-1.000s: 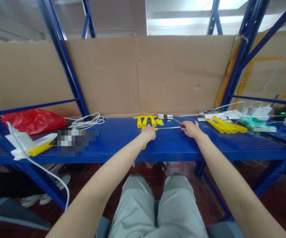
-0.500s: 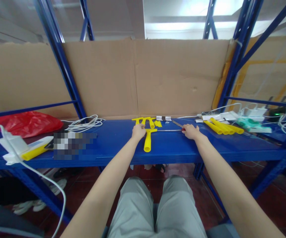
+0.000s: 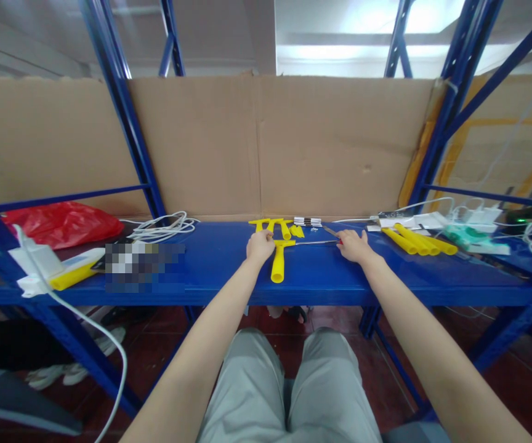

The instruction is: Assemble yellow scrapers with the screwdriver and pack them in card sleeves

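Observation:
My left hand (image 3: 260, 246) is closed on the left end of the crossbar of a yellow T-shaped plastic handle (image 3: 278, 264), whose hollow grip points toward me. My right hand (image 3: 353, 246) is wrapped round a screwdriver (image 3: 316, 242); a bit of its red handle shows at the fingers. The long thin metal shaft runs leftward, its tip meeting the right end of the crossbar. Just beyond my right fingers lies a blade-like metal strip (image 3: 330, 231). Several more yellow T-shaped handles (image 3: 286, 230) lie behind my left hand, with small yellow pieces (image 3: 297, 231) beside them.
Black-and-white small parts (image 3: 307, 221) lie near the cardboard back panel (image 3: 316, 147). Several yellow tubes (image 3: 416, 240) and white cables are on the right of the blue shelf (image 3: 220, 271). At left are a red plastic bag (image 3: 65, 223), coiled white cable (image 3: 169, 226) and a power strip (image 3: 37, 261).
The view has shifted slightly, so everything sits a little further right. Both hands keep their hold, and the screwdriver still meets the crossbar's end.

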Demonstrator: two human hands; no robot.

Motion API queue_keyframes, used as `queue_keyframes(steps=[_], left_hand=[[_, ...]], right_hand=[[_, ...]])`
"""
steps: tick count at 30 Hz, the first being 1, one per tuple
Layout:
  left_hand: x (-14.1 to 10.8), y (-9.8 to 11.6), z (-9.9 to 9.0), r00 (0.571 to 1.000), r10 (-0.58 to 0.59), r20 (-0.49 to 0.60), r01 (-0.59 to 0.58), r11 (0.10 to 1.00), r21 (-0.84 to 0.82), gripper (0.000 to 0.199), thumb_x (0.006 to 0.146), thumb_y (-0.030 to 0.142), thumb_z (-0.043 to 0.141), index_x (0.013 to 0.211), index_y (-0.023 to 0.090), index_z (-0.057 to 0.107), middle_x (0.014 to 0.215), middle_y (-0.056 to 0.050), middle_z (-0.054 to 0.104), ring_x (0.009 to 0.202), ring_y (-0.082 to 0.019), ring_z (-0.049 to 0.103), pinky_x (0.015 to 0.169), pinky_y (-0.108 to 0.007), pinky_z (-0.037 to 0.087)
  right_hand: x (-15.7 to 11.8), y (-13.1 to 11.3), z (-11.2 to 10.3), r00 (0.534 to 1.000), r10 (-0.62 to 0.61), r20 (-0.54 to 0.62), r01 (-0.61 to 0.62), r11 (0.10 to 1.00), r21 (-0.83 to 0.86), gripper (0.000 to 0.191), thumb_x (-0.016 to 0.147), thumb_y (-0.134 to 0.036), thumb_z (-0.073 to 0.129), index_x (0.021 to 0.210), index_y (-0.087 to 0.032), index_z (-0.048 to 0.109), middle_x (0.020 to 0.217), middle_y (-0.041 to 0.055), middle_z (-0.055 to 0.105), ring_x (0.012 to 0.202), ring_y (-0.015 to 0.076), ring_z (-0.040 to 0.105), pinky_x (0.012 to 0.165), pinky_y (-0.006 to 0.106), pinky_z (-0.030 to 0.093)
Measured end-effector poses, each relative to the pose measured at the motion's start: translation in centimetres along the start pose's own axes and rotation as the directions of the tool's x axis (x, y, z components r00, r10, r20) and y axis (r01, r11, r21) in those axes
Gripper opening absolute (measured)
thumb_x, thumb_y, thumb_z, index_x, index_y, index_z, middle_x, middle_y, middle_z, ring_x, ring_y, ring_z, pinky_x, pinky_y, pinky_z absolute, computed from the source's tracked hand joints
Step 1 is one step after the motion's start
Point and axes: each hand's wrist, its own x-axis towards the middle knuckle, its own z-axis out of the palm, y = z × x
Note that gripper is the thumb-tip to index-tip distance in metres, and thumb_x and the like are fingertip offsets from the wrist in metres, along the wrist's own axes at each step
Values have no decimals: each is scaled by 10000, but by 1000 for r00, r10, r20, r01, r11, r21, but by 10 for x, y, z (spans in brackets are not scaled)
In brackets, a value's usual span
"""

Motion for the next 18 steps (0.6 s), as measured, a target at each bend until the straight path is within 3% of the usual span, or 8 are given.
queue_keyframes(steps=[14, 18], left_hand=[[-4, 4, -3, 999, 24, 32, -25, 1000, 7, 287, 826, 162, 483, 981, 247, 710, 1050, -46, 692, 994, -202, 641, 869, -267, 476], [-5, 6, -3, 999, 35, 41, -35, 999, -7, 289, 826, 164, 480, 988, 242, 707, 1050, -53, 691, 1000, -211, 638, 871, -281, 478]], right_hand=[[-1, -12, -1, 994, -73, -80, 68, 995, -66, 419, 836, -156, 396, 1243, -164, 495, 1255, 169, 543, 1212, 295, 426, 1028, 624, 203], [8, -18, -2, 997, -65, -34, 64, 998, -21, 395, 865, -215, 406, 1245, -167, 501, 1260, 173, 544, 1218, 303, 433, 1021, 614, 229]])
